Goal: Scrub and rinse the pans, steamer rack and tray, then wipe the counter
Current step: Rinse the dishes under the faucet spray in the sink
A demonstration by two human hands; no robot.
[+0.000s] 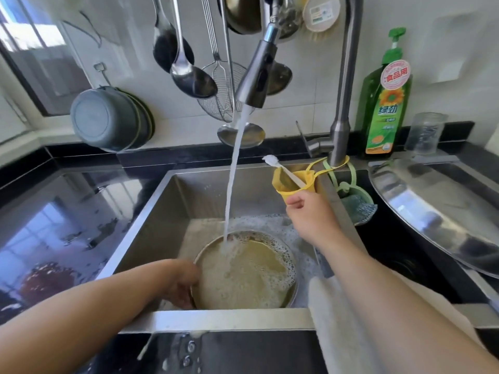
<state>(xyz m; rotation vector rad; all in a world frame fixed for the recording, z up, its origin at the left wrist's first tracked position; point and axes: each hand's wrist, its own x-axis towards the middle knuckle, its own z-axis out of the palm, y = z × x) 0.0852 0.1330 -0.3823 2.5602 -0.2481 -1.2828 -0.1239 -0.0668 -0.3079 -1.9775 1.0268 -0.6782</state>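
Observation:
A round steel pan (251, 276) sits in the sink (162, 211), full of foamy yellowish water. Water from the pull-out tap head (256, 74) pours into its far side. My left hand (181, 282) grips the pan's left rim, its fingers partly hidden behind the rim. My right hand (310, 214) is raised at the sink's right wall, and its curled fingertips pinch the bottom edge of a yellow pouch (294, 182) hanging from the tap stem. A white brush (280, 170) sticks out of the pouch. A large steel lid or tray (432, 206) lies on the right counter.
A green scrubber (359, 207) hangs in a green holder beside the pouch. A white cloth (337, 319) drapes over the sink's front edge. A dish soap bottle (386, 103) and a glass jar (425, 133) stand at the back right. Ladles and a strainer hang above; grey basins (108, 117) lean at the back left.

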